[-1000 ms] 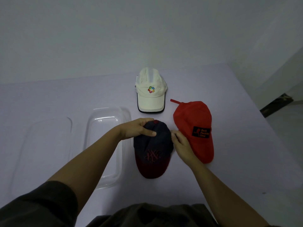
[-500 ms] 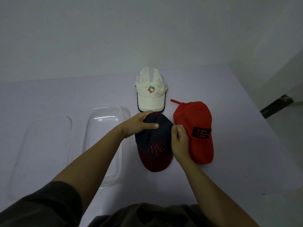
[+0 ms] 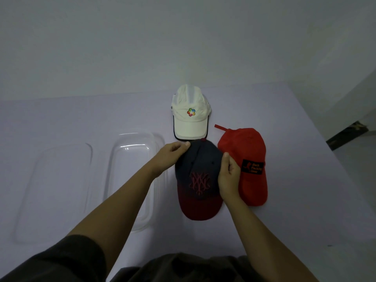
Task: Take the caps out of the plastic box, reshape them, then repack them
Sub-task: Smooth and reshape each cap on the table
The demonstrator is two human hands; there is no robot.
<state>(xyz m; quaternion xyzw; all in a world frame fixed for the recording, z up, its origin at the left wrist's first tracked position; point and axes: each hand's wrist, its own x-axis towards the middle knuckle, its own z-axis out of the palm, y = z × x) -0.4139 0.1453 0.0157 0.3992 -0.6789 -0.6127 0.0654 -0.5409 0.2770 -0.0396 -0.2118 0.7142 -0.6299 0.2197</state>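
The light is dim, so the see-through plastic box point(image 3: 122, 171) is hard to read: only its rounded rim and a few glints stand out, and the left forearm crosses its right edge and hides part of it. To its left lies a flat clear lid point(image 3: 61, 190), fainter again, barely an outline on the pale table point(image 3: 81, 119).

All three caps are out on the table, to the right of the box. The navy cap point(image 3: 200, 159) is nearest the person. Its soft crown fades to a dark red brim and it has a red stitched emblem on the front. The left hand point(image 3: 173, 153) pinches the back left edge of the crown, fingertips tucked out of sight. The right hand point(image 3: 228, 176) grips the crown's right side, fingers curled and covering that seam.

Just beside it, the red cap point(image 3: 250, 147) lies flattened, its strap poking out and its black patch too blurred to read. Farther off is the smooth white cap point(image 3: 190, 127), with a multicoloured logo and a dark-edged brim.
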